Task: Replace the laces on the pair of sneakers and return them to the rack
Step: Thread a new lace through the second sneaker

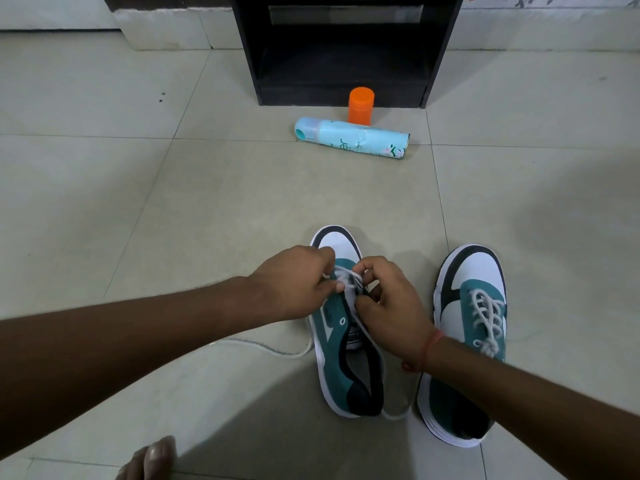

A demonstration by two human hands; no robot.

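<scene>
Two teal, white and black sneakers stand on the tiled floor, toes pointing away from me. The left sneaker [341, 362] is partly laced. My left hand [294, 282] pinches its white lace [346, 277] near the front eyelets. My right hand [388, 296] pinches the same lace from the right side. One loose lace end [277, 351] trails over the floor to the left. The right sneaker [465, 341] stands beside it, fully laced in white. The black rack [343, 50] stands at the far end with its lower shelf bare.
A light-blue spray can [353, 137] lies on its side in front of the rack, with an orange cap [361, 105] standing behind it. My bare foot [152, 460] shows at the bottom edge. A low white ledge [166, 26] runs along the left wall.
</scene>
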